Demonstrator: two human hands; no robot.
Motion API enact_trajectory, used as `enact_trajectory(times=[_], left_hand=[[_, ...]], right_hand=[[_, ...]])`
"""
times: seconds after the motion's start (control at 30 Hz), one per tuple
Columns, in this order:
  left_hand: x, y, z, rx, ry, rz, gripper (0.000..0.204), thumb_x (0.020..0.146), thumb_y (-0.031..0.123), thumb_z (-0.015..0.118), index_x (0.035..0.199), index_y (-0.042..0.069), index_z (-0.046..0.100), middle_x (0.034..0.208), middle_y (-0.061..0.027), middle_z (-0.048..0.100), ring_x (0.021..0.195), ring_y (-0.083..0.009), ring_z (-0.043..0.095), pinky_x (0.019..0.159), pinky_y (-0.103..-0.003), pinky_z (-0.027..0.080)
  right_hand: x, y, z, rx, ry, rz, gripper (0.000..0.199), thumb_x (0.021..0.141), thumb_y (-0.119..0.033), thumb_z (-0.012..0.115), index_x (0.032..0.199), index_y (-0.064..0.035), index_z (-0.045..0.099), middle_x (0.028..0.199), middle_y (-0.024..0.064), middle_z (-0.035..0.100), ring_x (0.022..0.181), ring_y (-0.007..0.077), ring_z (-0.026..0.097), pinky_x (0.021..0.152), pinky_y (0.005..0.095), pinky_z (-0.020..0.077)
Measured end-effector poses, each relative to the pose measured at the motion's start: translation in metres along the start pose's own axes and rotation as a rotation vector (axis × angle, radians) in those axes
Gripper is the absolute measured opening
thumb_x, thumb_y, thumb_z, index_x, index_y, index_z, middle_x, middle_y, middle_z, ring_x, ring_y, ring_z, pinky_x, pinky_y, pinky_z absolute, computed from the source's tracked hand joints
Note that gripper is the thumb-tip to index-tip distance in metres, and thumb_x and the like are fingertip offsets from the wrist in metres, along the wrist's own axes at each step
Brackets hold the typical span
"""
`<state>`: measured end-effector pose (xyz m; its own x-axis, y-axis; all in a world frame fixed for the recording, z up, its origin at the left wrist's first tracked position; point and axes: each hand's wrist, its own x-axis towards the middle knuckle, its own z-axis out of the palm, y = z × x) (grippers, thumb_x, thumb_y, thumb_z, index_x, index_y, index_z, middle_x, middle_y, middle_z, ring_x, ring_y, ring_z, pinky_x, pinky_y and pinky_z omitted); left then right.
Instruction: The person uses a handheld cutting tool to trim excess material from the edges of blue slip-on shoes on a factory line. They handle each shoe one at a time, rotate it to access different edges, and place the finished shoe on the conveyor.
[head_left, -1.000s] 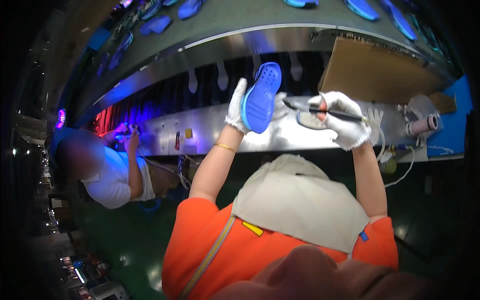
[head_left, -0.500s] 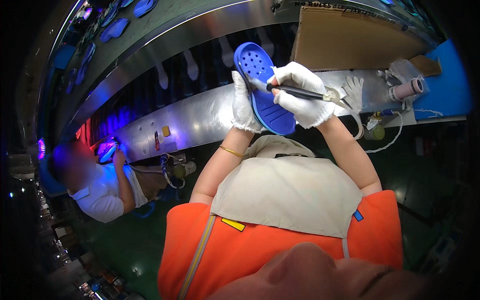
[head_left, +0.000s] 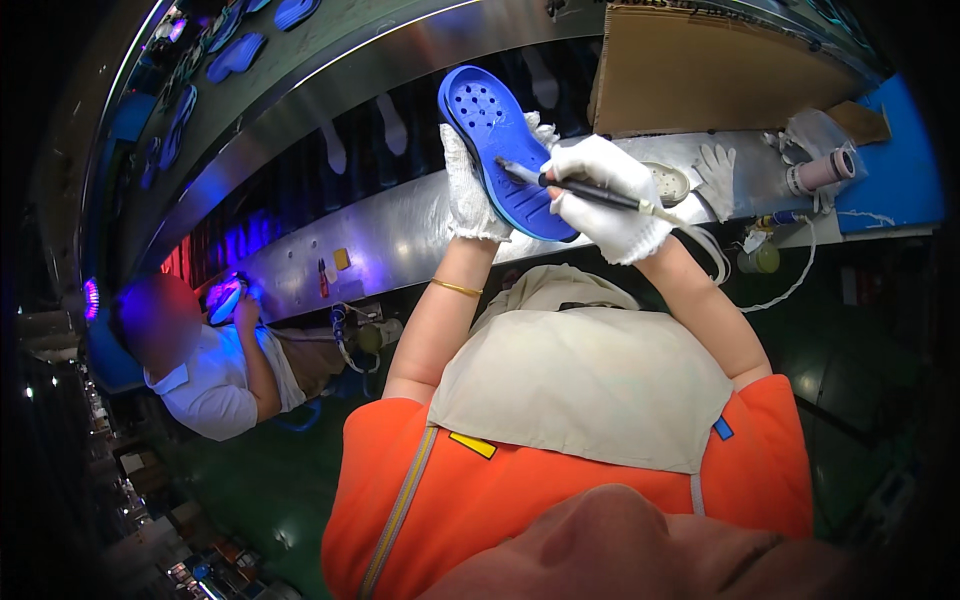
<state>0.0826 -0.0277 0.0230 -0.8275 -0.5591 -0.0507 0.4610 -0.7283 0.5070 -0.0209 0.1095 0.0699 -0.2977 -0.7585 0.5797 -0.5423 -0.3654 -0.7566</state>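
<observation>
My left hand [head_left: 466, 190], in a white knit glove, is closed round a blue shoe sole [head_left: 492, 125] from its left side and from beneath, with fingertips showing at its right edge. The sole is tilted up over the metal ledge; its far end has small dark holes and its near end has grooves. My gloved right hand [head_left: 612, 205] grips a brush [head_left: 592, 190] with a black handle and a pale tube trailing from its back end. The brush tip is at the middle of the sole's inner face; whether it touches is hard to tell.
Right of my hands, the metal ledge [head_left: 400, 215] carries a pale perforated shoe piece [head_left: 668, 183], a spare white glove [head_left: 716, 178] and a pinkish roll [head_left: 824, 171]. A cardboard panel [head_left: 720, 80] stands behind. At left, another person [head_left: 210, 370] works; blue soles [head_left: 236, 58] lie on the upper belt.
The sole has shifted left and slightly away from me in my left hand. The brush tip has gone from the sole's left rim to the middle of its inner face.
</observation>
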Motion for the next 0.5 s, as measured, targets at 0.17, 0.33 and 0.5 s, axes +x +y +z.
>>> enact_trajectory(times=[0.17, 0.33, 0.5], left_hand=[[0.002, 0.006, -0.001, 0.009, 0.053, 0.034, 0.086, 0.085, 0.074, 0.038, 0.129, 0.001, 0.048, 0.117, -0.019, 0.06, 0.107, -0.0347, 0.059, 0.097, -0.048, 0.047], [-0.014, 0.006, 0.021, -0.237, -0.071, -0.017, 0.099, 0.077, 0.08, 0.043, 0.135, 0.0, 0.04, 0.127, -0.0181, 0.053, 0.119, -0.0329, 0.05, 0.103, -0.048, 0.041], [-0.017, -0.001, 0.028, -0.163, -0.066, 0.009, 0.084, 0.087, 0.073, 0.03, 0.143, 0.01, 0.034, 0.138, -0.0192, 0.046, 0.121, -0.0332, 0.05, 0.105, -0.045, 0.04]], right_hand=[[-0.011, -0.004, -0.002, 0.18, -0.134, 0.197, 0.015, 0.074, -0.002, 0.07, 0.088, -0.0049, 0.064, 0.085, 0.0054, 0.063, 0.079, 0.0143, 0.061, 0.074, 0.0292, 0.0504], [0.006, 0.002, -0.011, 0.36, 0.056, 0.357, 0.011, 0.08, 0.0, 0.067, 0.091, 0.0001, 0.065, 0.09, 0.006, 0.066, 0.081, 0.0094, 0.061, 0.076, 0.0248, 0.0507], [0.007, -0.003, 0.0, 0.36, 0.103, 0.197, 0.012, 0.079, 0.003, 0.066, 0.09, -0.0001, 0.062, 0.09, 0.0067, 0.062, 0.081, 0.0106, 0.059, 0.075, 0.0262, 0.0496]])
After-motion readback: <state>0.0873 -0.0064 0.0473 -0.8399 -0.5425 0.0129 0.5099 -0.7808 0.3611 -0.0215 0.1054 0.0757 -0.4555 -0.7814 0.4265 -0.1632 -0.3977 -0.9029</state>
